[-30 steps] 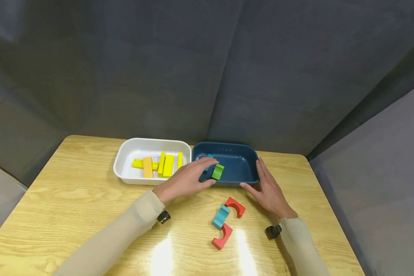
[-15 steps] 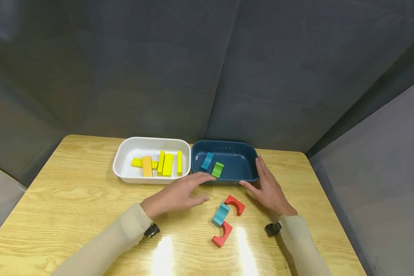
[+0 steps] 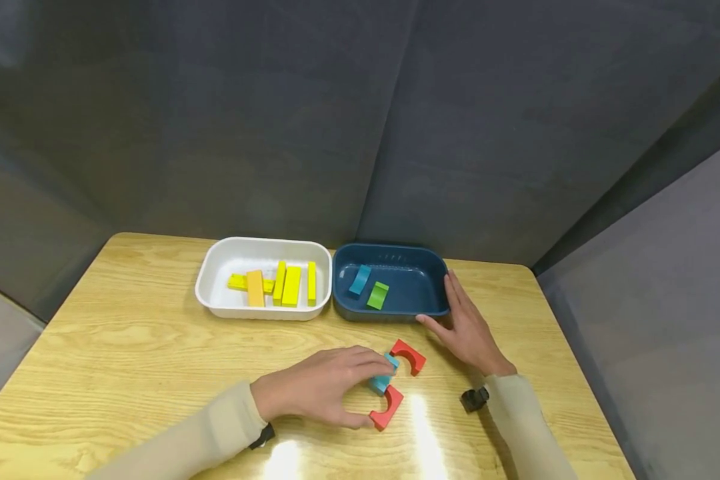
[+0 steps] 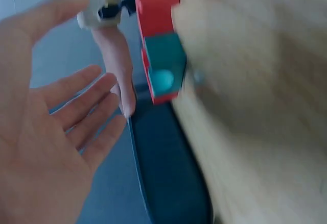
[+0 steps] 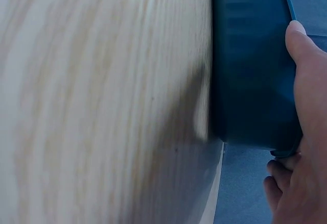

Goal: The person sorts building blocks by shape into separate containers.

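My left hand (image 3: 327, 385) is spread over a blue arch-shaped toy block (image 3: 379, 383) on the table, fingertips above it and thumb beside a red arch block (image 3: 389, 408). In the left wrist view the blue block (image 4: 166, 60) stands apart from the palm. A second red arch block (image 3: 409, 357) lies just beyond. My right hand (image 3: 471, 330) holds the right front corner of a dark blue box (image 3: 396, 316), thumb at the near rim and fingers along the side. Inside that box lie a blue curved block (image 3: 360, 280) and a green one (image 3: 378, 295).
Left of the dark blue box stands a white box (image 3: 216, 303) with several yellow blocks (image 3: 291, 287) and an orange block (image 3: 255, 288). A grey curtain (image 3: 264, 120) hangs behind the wooden table (image 3: 126, 333).
My left hand has let go of the green block inside the dark blue box and moved back toward me over the blue arch block. The right hand stays at the box's corner.
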Motion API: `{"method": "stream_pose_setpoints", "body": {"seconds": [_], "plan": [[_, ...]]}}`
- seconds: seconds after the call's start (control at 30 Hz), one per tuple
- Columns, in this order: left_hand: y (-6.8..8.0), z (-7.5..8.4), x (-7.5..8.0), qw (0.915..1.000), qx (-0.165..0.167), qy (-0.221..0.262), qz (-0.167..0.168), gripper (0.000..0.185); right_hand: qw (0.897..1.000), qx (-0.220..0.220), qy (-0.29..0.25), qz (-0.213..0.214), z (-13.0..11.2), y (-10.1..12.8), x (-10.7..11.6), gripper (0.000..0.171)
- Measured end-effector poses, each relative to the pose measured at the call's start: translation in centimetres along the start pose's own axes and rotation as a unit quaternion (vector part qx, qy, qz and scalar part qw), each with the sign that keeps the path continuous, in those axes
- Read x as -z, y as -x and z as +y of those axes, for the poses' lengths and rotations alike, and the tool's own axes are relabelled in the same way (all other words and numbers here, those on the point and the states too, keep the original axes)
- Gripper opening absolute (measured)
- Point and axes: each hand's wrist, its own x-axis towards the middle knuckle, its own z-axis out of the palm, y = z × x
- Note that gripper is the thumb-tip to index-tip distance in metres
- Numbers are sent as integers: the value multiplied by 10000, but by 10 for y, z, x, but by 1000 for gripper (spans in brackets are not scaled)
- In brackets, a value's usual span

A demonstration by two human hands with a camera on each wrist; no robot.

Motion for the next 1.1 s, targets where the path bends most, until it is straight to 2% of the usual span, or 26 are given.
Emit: {"method": "stream_pose_setpoints", "body": {"seconds": [0.13,0.3,0.5,0.63,0.7,0.87,1.1], "plan": [[-2,6,-8,9995,-217,-221,-94,76,9999,90,-40,41,0,0,0,111],[-6,8,-13,9972,-263,-672,-180,80,9999,91,-74,50,1,-1,-1,111],[-11,11,-21,9906,-292,-1210,-573,84,10000,53,-41,24,4,2,-2,111],[-13,11,-24,9849,-308,-1560,-679,86,9999,103,-61,44,4,0,-2,110],[-15,11,-25,9828,-311,-1680,-696,85,9999,110,-47,75,4,0,-2,110],[-17,11,-28,9837,-285,-1645,-670,77,9999,90,-11,75,5,0,-2,111],[-19,11,-32,9815,-381,-1833,-397,60,10000,35,-50,45,3,0,-3,111]]}}
